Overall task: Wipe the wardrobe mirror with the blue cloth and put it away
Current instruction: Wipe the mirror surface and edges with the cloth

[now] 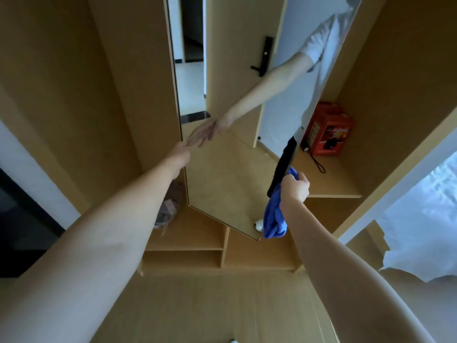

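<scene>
Two hands flank the upright mirror [222, 169]: left hand [181, 149] touches its left edge, grip hidden; right hand [295, 185] clutches the blue cloth [273, 219] at its right edge.

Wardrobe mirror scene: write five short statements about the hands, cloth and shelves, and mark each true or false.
1. The right hand grips the blue cloth. True.
2. The left hand holds a spray bottle. False: it holds nothing and reaches to the left edge of the mirror.
3. A red box stands on a wardrobe shelf to the right of the mirror. True.
4. The blue cloth is spread flat across the middle of the glass. False: it hangs bunched from the right hand at the mirror's right edge.
5. The mirror reflects an outstretched arm. True.
</scene>
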The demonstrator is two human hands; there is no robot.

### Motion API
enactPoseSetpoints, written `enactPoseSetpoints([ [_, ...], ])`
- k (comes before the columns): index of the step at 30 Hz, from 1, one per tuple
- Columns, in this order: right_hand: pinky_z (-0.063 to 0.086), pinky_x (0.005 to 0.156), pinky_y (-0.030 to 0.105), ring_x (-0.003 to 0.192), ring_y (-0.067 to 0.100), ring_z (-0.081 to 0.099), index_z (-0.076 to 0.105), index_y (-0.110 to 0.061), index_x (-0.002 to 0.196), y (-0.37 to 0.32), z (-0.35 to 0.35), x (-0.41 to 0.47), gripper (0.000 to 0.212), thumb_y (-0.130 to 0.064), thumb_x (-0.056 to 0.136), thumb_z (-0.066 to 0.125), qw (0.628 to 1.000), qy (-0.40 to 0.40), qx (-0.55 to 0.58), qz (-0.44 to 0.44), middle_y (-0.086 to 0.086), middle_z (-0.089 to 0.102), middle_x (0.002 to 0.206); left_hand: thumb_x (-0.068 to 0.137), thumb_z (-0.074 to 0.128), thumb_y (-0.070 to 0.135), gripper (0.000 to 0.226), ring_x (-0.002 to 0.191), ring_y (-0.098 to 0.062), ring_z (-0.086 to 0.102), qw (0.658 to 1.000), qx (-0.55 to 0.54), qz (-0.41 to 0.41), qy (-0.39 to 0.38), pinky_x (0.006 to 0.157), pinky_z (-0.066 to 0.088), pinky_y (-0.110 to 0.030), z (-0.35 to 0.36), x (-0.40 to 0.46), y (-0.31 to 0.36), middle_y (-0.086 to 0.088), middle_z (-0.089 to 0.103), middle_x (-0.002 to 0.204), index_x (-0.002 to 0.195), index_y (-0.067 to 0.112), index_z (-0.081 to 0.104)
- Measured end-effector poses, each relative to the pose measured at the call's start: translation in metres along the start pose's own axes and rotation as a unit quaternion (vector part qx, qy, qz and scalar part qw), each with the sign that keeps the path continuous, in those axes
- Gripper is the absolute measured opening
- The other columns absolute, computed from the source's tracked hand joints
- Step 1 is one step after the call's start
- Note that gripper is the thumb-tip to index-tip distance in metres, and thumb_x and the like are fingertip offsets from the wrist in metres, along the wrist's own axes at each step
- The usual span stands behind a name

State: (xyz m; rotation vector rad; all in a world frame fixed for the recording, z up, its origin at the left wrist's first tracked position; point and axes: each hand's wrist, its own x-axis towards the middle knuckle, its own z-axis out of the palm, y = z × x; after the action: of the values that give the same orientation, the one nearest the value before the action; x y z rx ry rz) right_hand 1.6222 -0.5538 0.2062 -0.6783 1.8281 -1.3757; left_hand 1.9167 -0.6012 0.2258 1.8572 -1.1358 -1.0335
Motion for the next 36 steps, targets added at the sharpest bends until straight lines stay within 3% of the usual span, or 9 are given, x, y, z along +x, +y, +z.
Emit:
enactPoseSetpoints([
  [1, 0.045, 0.066, 0.034, 0.071, 0.019, 0.051, 0.058, -0.019, 0.099, 0.002, 0.003, -0.005, 0.024, -0.009, 0.089, 0.039, 1.0, 0.009, 0.01, 0.001, 0.008, 0.059, 0.081, 0.104, 0.037, 0.023, 0.049, 0.137, -0.028, 0.037, 1.0, 0.001, 0.007, -0.019, 0.112, 0.034, -0.045, -0.003, 0.011, -0.002, -0.003, 0.037, 0.153, 0.152, 0.023, 0.03],
  [3, 0.043, 0.063, 0.033, 0.066, 0.019, 0.049, 0.058, -0.02, 0.094, 0.007, 0.011, -0.012, 0.023, -0.011, 0.088, 0.037, 0.999, 0.033, 0.023, 0.0, 0.006, 0.059, 0.084, 0.101, 0.042, 0.024, 0.051, 0.135, -0.028, 0.04, 1.0, -0.005, 0.009, -0.024, 0.111, 0.036, -0.048, -0.006, 0.03, -0.005, -0.003, 0.039, 0.152, 0.151, 0.024, 0.031],
  [9, 0.052, 0.077, 0.038, 0.086, 0.024, 0.062, 0.06, -0.019, 0.108, 0.007, 0.021, -0.015, 0.027, -0.017, 0.094, 0.037, 0.998, 0.063, 0.03, 0.004, 0.006, 0.064, 0.104, 0.103, 0.037, 0.014, 0.054, 0.144, -0.028, 0.028, 1.0, -0.017, -0.009, 0.015, 0.117, 0.028, -0.043, -0.014, 0.001, 0.008, -0.007, 0.025, 0.159, 0.155, 0.016, 0.022],
  [11, 0.049, 0.073, 0.035, 0.086, 0.024, 0.061, 0.06, -0.018, 0.111, 0.006, 0.02, -0.015, 0.028, -0.016, 0.095, 0.037, 0.997, 0.064, 0.031, 0.008, 0.006, 0.064, 0.101, 0.103, 0.035, 0.01, 0.054, 0.145, -0.027, 0.026, 1.0, -0.015, -0.008, 0.023, 0.116, 0.026, -0.041, -0.014, 0.003, 0.007, -0.008, 0.023, 0.16, 0.155, 0.015, 0.021],
  [20, 0.042, 0.06, 0.024, 0.075, 0.015, 0.056, 0.053, -0.017, 0.119, -0.017, 0.021, -0.029, 0.027, -0.009, 0.099, 0.036, 0.991, 0.094, 0.086, -0.041, 0.0, 0.056, 0.093, 0.1, 0.032, -0.001, 0.058, 0.143, -0.022, 0.029, 0.994, -0.089, 0.061, 0.032, 0.113, 0.026, -0.038, -0.03, 0.009, 0.03, -0.003, 0.03, 0.157, 0.154, 0.017, 0.023],
  [22, 0.046, 0.067, 0.029, 0.082, 0.021, 0.059, 0.051, -0.015, 0.123, -0.009, 0.027, -0.036, 0.029, -0.01, 0.099, 0.036, 0.99, 0.097, 0.079, -0.066, 0.006, 0.058, 0.103, 0.098, 0.036, -0.003, 0.055, 0.138, -0.022, 0.034, 0.994, -0.08, 0.073, 0.005, 0.108, 0.031, -0.034, -0.028, 0.009, 0.035, -0.003, 0.04, 0.148, 0.15, 0.014, 0.03],
  [26, 0.043, 0.066, 0.03, 0.082, 0.021, 0.058, 0.048, -0.014, 0.127, 0.002, 0.027, -0.037, 0.029, -0.012, 0.101, 0.034, 0.994, 0.084, 0.055, -0.051, 0.011, 0.058, 0.109, 0.101, 0.042, 0.009, 0.048, 0.133, -0.026, 0.04, 0.996, -0.058, 0.059, -0.035, 0.107, 0.034, -0.038, -0.023, 0.01, 0.03, -0.005, 0.043, 0.144, 0.148, 0.015, 0.033],
  [30, 0.044, 0.071, 0.03, 0.092, 0.023, 0.058, 0.048, -0.015, 0.132, -0.01, 0.027, -0.036, 0.035, -0.008, 0.099, 0.037, 0.993, 0.088, 0.069, -0.035, 0.014, 0.055, 0.12, 0.101, 0.043, 0.015, 0.044, 0.132, -0.029, 0.042, 0.996, -0.07, 0.062, -0.01, 0.107, 0.037, -0.042, -0.025, 0.008, 0.033, -0.01, 0.045, 0.142, 0.144, 0.012, 0.035],
  [36, 0.042, 0.078, 0.034, 0.093, 0.026, 0.048, 0.034, -0.015, 0.145, -0.019, 0.049, -0.059, 0.045, -0.007, 0.1, 0.037, 0.99, 0.113, 0.033, -0.073, 0.015, 0.04, 0.132, 0.1, 0.036, 0.003, 0.061, 0.143, -0.028, 0.03, 0.997, -0.057, 0.038, 0.018, 0.116, 0.029, -0.041, -0.044, 0.015, 0.044, -0.009, 0.025, 0.159, 0.156, 0.018, 0.016],
])
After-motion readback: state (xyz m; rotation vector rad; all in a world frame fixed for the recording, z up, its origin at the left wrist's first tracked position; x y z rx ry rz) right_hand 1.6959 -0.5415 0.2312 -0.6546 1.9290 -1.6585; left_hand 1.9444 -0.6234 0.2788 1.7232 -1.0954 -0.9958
